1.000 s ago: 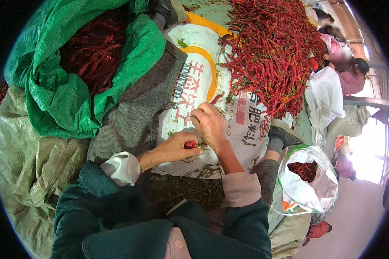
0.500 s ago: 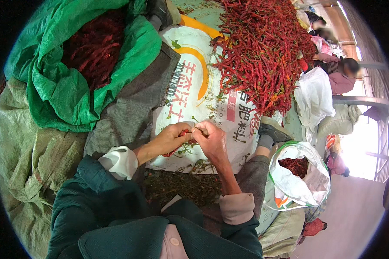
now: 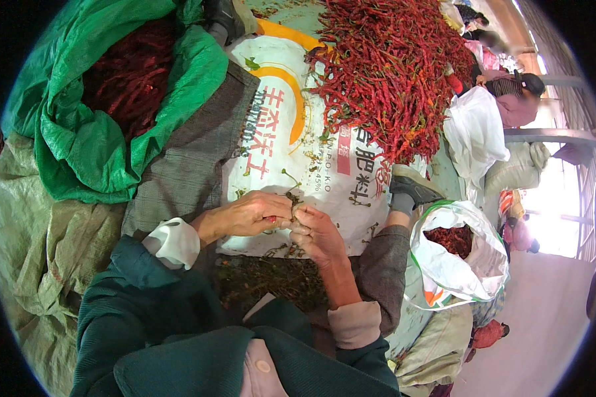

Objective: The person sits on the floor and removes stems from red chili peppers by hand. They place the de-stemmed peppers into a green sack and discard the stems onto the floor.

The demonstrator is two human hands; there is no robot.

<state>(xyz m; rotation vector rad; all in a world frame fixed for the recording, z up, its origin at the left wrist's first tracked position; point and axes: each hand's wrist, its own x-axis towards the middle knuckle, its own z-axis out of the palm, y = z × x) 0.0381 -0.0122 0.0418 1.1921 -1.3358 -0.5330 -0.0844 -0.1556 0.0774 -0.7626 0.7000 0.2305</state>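
Observation:
Both my hands meet over a white printed sack [image 3: 351, 231] spread flat between my legs. My left hand [image 3: 253, 213] is closed, with a bit of red chili pepper [image 3: 271, 219] showing between its fingers. Pressed close against it, my right hand [image 3: 319, 235] has its fingers curled in a pinch; whatever is in them is too small and hidden to make out. Loose green stems [image 3: 291, 178] and scraps lie on the sack around the hands. Beyond them rises a big heap of red chili peppers [image 3: 394, 73].
At left stands a green woven sack [image 3: 198, 86] holding dark red chilies [image 3: 131, 76]. A white bag [image 3: 437, 278] with chilies inside is by my right foot [image 3: 414, 188]. Dark plant scraps [image 3: 265, 281] lie close to me. Other people [image 3: 516, 99] sit at far right.
The whole view has shifted slightly. My hands sit lower on the sack and are turned differently; less red shows at the left fingers, and the right fingers are curled more tightly.

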